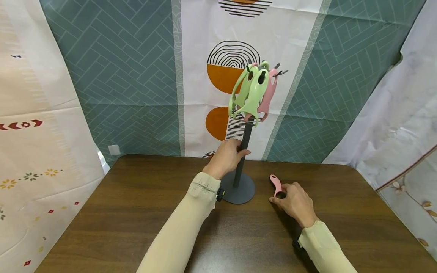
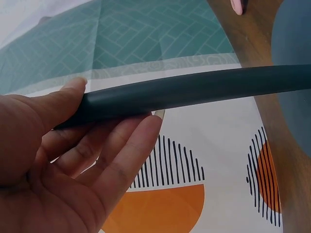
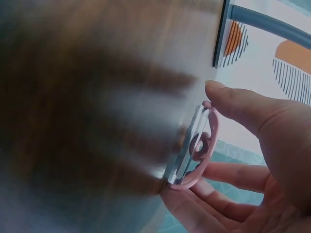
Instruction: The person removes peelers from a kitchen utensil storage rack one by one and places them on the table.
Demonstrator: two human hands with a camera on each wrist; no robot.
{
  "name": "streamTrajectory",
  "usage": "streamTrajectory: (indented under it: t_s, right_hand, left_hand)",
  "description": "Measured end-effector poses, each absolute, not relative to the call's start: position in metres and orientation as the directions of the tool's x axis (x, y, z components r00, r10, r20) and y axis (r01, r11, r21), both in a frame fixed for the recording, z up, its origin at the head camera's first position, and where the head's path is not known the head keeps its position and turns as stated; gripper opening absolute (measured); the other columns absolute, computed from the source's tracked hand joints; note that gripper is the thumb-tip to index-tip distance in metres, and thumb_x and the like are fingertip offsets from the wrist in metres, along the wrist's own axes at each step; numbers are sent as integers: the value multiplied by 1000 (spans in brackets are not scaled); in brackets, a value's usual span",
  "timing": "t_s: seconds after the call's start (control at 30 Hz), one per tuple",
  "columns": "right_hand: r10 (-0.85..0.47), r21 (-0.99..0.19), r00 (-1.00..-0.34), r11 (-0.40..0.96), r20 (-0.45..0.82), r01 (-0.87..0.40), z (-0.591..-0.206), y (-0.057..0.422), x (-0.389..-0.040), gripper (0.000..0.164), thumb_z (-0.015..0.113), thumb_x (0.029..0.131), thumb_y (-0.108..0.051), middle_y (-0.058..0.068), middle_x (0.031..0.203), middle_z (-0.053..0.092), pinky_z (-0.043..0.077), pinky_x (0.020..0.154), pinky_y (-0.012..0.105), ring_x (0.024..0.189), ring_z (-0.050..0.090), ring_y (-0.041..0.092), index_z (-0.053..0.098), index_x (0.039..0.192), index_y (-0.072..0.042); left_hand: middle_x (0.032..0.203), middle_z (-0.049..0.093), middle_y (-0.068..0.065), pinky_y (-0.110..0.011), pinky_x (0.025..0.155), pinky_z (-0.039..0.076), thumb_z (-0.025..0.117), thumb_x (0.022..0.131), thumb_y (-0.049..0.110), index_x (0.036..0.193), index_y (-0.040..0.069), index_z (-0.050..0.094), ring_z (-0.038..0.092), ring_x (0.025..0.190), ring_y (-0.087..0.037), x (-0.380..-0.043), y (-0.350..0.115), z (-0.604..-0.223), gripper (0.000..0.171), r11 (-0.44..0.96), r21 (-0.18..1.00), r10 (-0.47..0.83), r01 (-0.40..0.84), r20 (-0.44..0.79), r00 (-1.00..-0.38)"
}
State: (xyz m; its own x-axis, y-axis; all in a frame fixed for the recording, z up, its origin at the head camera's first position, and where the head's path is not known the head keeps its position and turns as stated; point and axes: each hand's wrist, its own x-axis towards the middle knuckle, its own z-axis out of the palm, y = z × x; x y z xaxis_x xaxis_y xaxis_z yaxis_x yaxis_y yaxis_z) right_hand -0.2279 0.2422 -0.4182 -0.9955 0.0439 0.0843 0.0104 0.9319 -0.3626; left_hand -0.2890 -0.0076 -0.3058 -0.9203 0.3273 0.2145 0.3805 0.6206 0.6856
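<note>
A dark grey stand rises from a round base (image 1: pixel 245 191) on the table. My left hand (image 1: pixel 224 158) grips its pole (image 1: pixel 246 133), with thumb and fingers on opposite sides of it in the left wrist view. Green peelers (image 1: pixel 257 93) and pink peelers (image 1: pixel 269 91) hang from hooks at the stand's top. Right of the base, a pink peeler (image 1: pixel 275 184) lies on the table. My right hand (image 1: pixel 296 201) pinches its head between thumb and fingers. The right wrist view shows its metal blade and the pink frame (image 3: pixel 214 133) close to the tabletop.
The brown wooden table (image 1: pixel 146 189) reaches back to a hanging patterned cloth (image 1: pixel 136 76). More cloth hangs at the left (image 1: pixel 41 151) and right (image 1: pixel 389 125). A small white square (image 1: pixel 114 150) shows near the table's back left corner.
</note>
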Motion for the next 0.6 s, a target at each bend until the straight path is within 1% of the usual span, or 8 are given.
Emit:
streamTrajectory:
  t_s: [0.1,0.27,0.6]
  right_hand:
    - [44,-352,-996,936,82,12,-417,241,-228,46,86,80,-42,21,108,64,41,57,38,78,57,26,73,104,-5]
    - [44,-342,-996,940,83,13,-417,240,-227,49,87,79,-42,20,107,64,42,56,38,78,58,25,72,107,-4]
    - [37,-332,-995,943,92,5,-418,240,-228,49,87,78,-45,19,102,63,41,55,37,74,53,23,69,101,-5]
  left_hand:
    - [79,65,-7,-25,59,46,65,101,28,95,5,70,59,68,-18,-289,-8,-306,24,618,688,328,380,214,-920]
    - [78,64,-7,-24,58,45,66,101,27,94,5,70,58,67,-18,-290,-7,-306,23,610,692,331,386,220,-918]
    - [80,65,-7,-25,59,45,65,101,27,95,4,70,59,68,-18,-289,-8,-306,24,623,681,329,384,218,-919]
